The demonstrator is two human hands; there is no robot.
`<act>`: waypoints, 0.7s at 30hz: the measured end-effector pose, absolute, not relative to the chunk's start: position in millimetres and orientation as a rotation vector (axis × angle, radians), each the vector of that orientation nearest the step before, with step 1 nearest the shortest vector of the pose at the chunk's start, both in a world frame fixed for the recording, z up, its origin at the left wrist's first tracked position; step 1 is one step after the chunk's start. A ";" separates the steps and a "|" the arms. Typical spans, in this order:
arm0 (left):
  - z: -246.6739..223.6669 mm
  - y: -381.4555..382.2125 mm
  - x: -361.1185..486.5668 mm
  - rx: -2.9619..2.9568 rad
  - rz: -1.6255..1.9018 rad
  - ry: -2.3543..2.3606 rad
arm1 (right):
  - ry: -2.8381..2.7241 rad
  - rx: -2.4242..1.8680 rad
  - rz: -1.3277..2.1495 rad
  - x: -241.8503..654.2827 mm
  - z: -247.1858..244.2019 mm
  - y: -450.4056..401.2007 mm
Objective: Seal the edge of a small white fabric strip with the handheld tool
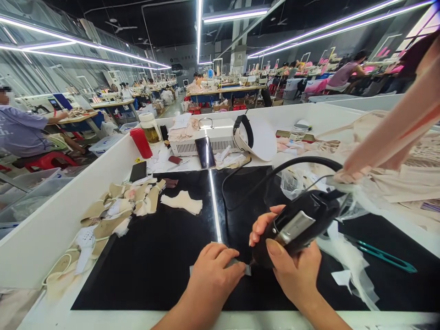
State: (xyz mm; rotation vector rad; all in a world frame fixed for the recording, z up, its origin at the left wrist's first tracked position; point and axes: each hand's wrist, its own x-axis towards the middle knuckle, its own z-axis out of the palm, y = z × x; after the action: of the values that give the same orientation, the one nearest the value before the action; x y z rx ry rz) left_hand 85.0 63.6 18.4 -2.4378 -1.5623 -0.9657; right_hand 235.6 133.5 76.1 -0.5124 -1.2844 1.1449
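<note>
My right hand (292, 268) grips a black hand tool (299, 224) with a metal plate on its side and a thick black cable (275, 172) looping off behind it. The tool's tip points down at a small grey strip (244, 268) lying on the black work mat (151, 256). My left hand (215, 275) lies flat on that strip, fingertips pressing it down right beside the tool tip. Most of the strip is hidden under my fingers.
Beige fabric pieces (117, 211) are heaped at the mat's left. Green-handled snips (381, 254) and white scraps lie to the right. A phone (205, 152), a white box, a red bottle (140, 143) and a white cap sit at the back. Another person sits far left.
</note>
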 end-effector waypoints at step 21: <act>13.5 64.2 85.0 -2.429 -0.965 -1.531 | -1.296 -0.533 1.138 235.3 77.0 132.1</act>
State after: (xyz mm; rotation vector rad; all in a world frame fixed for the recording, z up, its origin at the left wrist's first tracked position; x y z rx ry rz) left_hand 85.0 64.2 13.5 -2.4287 -1.5309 -0.9654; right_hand 235.3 132.1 77.0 -0.5328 -1.2958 1.1381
